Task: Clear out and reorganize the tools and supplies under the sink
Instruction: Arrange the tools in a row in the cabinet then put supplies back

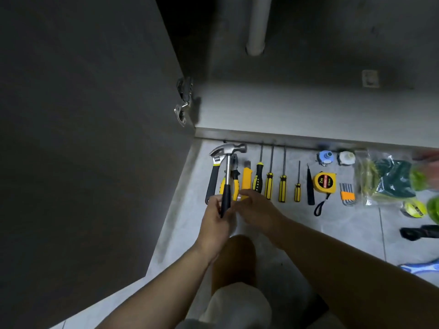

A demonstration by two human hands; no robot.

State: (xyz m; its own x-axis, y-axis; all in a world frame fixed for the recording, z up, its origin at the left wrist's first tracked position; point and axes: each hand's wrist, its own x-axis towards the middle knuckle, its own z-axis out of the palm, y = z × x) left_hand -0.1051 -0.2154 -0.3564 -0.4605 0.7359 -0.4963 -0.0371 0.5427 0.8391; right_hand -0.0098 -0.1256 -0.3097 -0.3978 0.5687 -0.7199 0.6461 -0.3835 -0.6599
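Observation:
My left hand [217, 213] grips the black handle of a claw hammer [228, 160], whose steel head is raised over a row of tools on the floor tiles. My right hand [256, 210] reaches in beside it, fingers by the lower end of the yellow utility knife [247, 178]; whether it holds anything is unclear. Under the hammer lie an adjustable wrench [212, 179] and yellow-handled pliers [235, 184]. To the right lie several yellow-black screwdrivers [269, 184], black tweezers [310, 186], a yellow tape measure [325, 182] and hex keys [347, 194].
The sink cabinet stands open, with its grey door [95, 115] swung out at left and a white drain pipe [257, 27] inside. A plastic bag of green scrub pads [384, 179], two small bottles [325, 157], a tape roll [414, 208] and a black object [420, 232] lie at right.

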